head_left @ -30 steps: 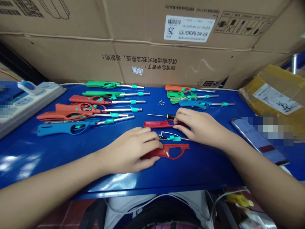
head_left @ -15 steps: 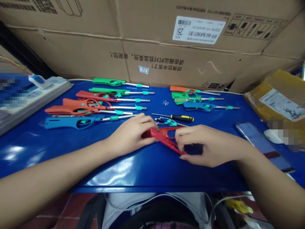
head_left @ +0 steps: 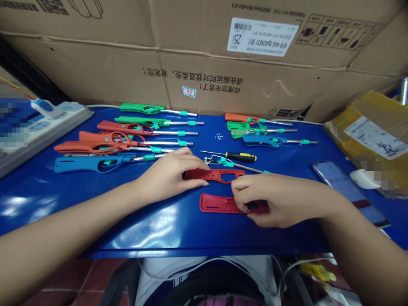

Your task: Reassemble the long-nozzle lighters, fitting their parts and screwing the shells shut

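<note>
Pinching red plastic shell with oval hole (head_left: 212, 175) in left grip (head_left: 172, 174), hollow red plastic shell (head_left: 225, 202) in right grip (head_left: 276, 195); best to hold edges softly

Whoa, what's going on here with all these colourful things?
Someone is handling red plastic pieces at a blue table. Their left hand holds the farther red piece by its left end, and their right hand grips the nearer red piece by its right part. The two pieces are apart. Just beyond them lie a metal tube with a teal part and a screwdriver.
</note>
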The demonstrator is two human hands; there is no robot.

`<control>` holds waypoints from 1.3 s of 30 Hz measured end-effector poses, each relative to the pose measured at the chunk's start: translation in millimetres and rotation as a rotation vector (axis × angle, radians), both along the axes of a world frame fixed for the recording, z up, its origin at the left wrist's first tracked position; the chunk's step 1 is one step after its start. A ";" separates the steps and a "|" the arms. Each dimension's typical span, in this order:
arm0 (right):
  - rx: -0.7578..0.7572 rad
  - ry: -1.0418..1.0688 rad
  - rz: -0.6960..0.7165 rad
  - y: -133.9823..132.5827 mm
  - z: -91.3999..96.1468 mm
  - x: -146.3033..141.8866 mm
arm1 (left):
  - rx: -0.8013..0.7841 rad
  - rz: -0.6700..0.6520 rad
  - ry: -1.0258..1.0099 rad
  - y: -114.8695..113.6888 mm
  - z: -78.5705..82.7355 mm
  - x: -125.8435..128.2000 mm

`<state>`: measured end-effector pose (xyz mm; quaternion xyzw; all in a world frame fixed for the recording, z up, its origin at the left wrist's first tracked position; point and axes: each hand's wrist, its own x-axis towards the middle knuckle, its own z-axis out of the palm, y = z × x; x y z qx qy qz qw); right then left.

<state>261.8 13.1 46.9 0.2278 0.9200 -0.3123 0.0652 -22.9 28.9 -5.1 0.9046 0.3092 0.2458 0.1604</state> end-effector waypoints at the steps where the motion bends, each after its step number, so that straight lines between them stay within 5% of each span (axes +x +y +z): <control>1: -0.005 -0.007 0.005 -0.8 -0.5 -1.1 | 0.007 -0.001 -0.013 -0.4 1.2 0.4; 7: 0.074 0.197 -0.014 0.2 -12.3 -10.9 | 0.054 0.086 -0.018 -1.2 7.9 2.7; 10: 0.317 0.252 -0.253 7.1 -19.2 -9.1 | 0.044 0.220 0.063 4.2 6.6 -1.3; 14: 0.591 -0.009 -0.494 17.5 -21.5 -1.1 | -0.043 0.250 0.119 10.0 2.9 -5.6; 22: 0.545 -0.195 -0.552 19.6 -21.8 -0.3 | -0.073 0.270 0.092 4.8 5.5 -1.8; 30: 0.485 0.113 -0.592 18.3 -16.6 0.3 | -0.065 0.214 0.128 3.8 3.7 -3.3; 35: 0.322 0.216 -0.521 13.8 -5.7 3.2 | -0.038 0.250 0.043 0.0 11.2 -0.6; 39: 0.211 0.059 -0.377 11.2 0.9 9.4 | 0.004 0.059 0.049 -7.7 19.5 0.8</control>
